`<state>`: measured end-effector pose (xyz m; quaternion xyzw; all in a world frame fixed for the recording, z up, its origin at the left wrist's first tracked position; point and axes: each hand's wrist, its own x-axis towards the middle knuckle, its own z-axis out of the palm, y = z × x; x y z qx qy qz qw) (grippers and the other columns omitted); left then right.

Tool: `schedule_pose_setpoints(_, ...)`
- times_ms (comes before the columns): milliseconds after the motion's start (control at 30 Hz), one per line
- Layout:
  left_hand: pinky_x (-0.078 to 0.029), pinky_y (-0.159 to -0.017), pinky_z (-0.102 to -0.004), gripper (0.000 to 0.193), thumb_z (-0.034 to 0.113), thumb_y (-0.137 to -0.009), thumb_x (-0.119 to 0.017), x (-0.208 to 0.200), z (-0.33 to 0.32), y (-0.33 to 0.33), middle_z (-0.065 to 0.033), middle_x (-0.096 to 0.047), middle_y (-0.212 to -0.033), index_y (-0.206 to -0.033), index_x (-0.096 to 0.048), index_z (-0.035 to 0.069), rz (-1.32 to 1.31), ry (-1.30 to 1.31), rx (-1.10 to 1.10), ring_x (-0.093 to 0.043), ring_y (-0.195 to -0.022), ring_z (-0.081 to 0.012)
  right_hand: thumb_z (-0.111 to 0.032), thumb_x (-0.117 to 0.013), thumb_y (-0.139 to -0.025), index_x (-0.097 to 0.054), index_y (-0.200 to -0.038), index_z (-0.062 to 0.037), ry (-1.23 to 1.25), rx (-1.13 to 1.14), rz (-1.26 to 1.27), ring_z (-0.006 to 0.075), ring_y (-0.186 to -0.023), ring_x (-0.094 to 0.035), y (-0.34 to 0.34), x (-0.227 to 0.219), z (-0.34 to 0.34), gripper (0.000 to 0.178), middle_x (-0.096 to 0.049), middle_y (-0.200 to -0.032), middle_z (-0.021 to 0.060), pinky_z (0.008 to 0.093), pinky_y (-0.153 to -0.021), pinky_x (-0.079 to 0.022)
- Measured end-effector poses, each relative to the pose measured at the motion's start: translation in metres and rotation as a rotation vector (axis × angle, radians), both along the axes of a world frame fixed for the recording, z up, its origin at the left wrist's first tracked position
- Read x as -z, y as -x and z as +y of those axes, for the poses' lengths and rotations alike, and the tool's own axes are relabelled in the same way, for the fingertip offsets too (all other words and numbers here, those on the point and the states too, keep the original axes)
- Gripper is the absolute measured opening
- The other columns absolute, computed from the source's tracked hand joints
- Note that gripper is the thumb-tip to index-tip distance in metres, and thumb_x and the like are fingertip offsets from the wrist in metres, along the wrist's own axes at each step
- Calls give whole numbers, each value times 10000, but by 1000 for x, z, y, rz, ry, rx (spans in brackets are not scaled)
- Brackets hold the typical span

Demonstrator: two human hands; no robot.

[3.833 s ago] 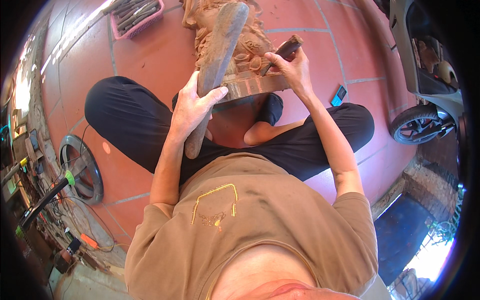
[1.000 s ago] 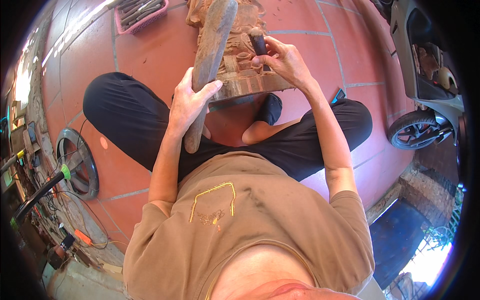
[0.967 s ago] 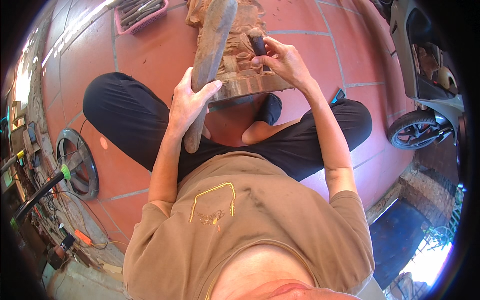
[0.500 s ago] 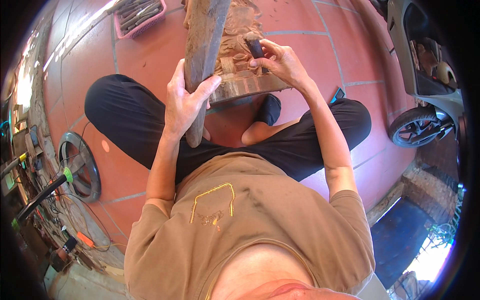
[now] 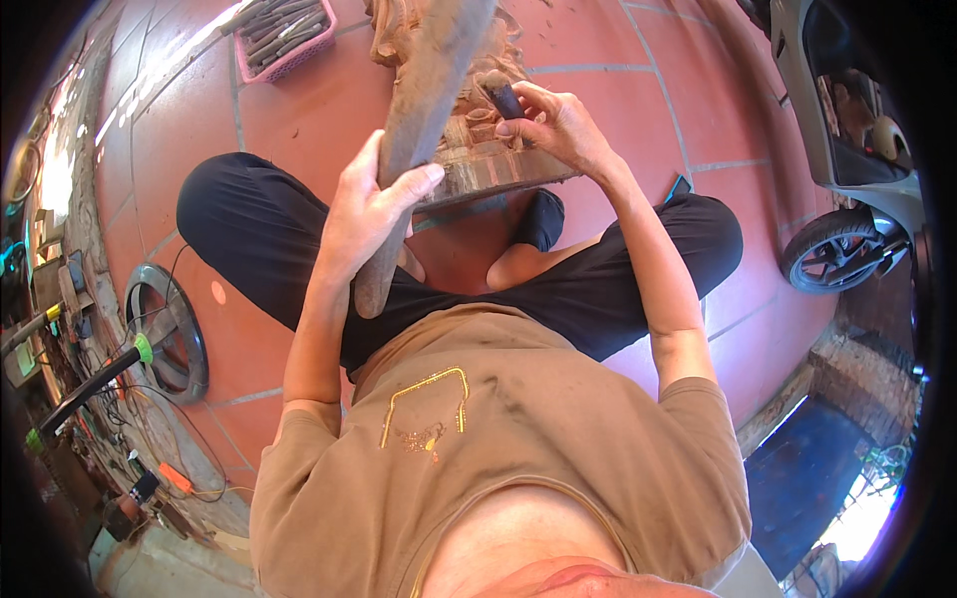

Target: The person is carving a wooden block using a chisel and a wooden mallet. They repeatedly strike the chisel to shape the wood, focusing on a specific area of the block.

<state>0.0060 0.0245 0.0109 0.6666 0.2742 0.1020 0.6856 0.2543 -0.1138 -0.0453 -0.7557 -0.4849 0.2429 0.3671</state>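
My left hand [image 5: 367, 211] is wrapped around a long, heavy wooden mallet [image 5: 435, 75], which slants from my lap up past the top edge of the picture. Between the fingers and thumb of my right hand [image 5: 566, 132] is a chisel [image 5: 500, 95] with a dark handle and a worn top. Its cutting end is hidden among the relief of a brown wood carving [image 5: 464, 130]. That carving lies in front of my crossed legs, its thick flat base edge [image 5: 493, 181] toward me. Part of the relief is covered by the mallet, whose far end is out of frame.
A pink basket [image 5: 299, 58] of several tools stands on the red tile floor [image 5: 588, 110] at far left. Nearer on the left lies a dark wheel-like ring [image 5: 197, 349] beside cables. A motorbike's wheel [image 5: 837, 251] is at right. A small blue-edged object [image 5: 678, 187] lies by my right knee.
The mallet has come slightly toward me in my left hand, and its far end has swung right over the carving. The chisel leans a little more; my right hand has barely moved.
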Motion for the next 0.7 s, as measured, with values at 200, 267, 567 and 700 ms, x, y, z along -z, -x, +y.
schedule_pose_setpoints(200,-477,-507,-241,336,216,-923,-718,-15,-11,-14,-46,-612,-811,-1121,-547,6,-272,-87,-117,-567,-563,-86,-286,-802,-834,-671,-1158,-60,19,23,-27,118,-689,-622,-5,10,-4,416,-719,-834,80,302,-640,-501)
schedule_pose_setpoints(267,-486,-513,-248,413,261,-916,-718,33,-2,-17,-70,-631,-825,-1175,-544,-9,-103,-390,40,-584,-570,-99,-266,-802,-839,-678,-1161,-64,13,22,-9,86,-675,-585,-4,4,-2,400,-717,-839,53,276,-628,-483)
schedule_pose_setpoints(567,-485,-524,-259,449,311,-904,-739,-21,22,-21,-47,-630,-810,-1179,-565,1,24,-254,188,-573,-585,-95,-225,-778,-878,-658,-1147,-19,-65,145,75,105,-764,-624,-30,12,-20,359,-711,-913,64,288,-684,-519)
schedule_pose_setpoints(700,-472,-514,-261,450,319,-901,-748,-44,32,-35,-26,-615,-789,-1168,-573,2,-66,-292,167,-568,-589,-85,-219,-775,-882,-657,-1107,-4,-143,215,224,107,-751,-631,-34,16,-30,333,-697,-882,51,292,-686,-530)
